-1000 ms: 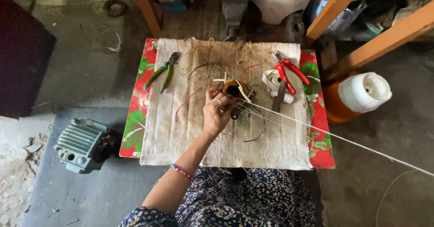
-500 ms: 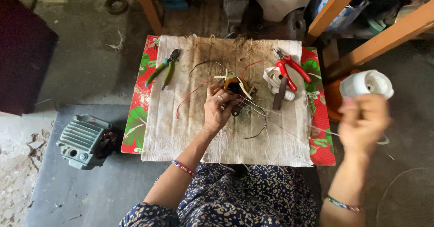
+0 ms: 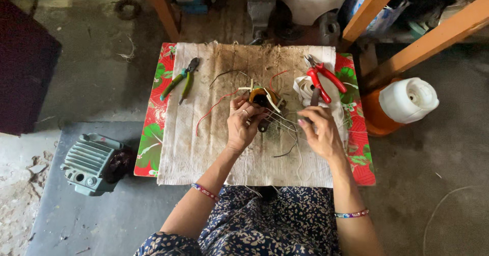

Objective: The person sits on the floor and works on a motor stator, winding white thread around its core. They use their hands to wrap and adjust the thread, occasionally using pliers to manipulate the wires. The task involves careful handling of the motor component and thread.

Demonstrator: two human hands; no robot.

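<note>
My left hand (image 3: 244, 126) grips a small round wound coil (image 3: 261, 97) with copper wire and white strips sticking out, resting on a stained cloth (image 3: 204, 144) over a small table. My right hand (image 3: 320, 132) is beside it on the right, fingers pinched on a thin white thread (image 3: 285, 117) that runs to the coil. Red and dark loose wires (image 3: 216, 107) trail from the coil across the cloth.
Green-handled pliers (image 3: 179, 80) lie at the cloth's far left. Red-handled pliers (image 3: 320, 78) rest on a white tape roll (image 3: 304, 89) at the far right. A grey finned motor housing (image 3: 89, 163) sits on the floor left. An orange-and-white container (image 3: 402, 103) stands right, under orange wooden beams (image 3: 433, 34).
My right hand, raised out to the right pulling the thread taut, has come back down to the cloth next to the coil. My left hand stays on the coil.
</note>
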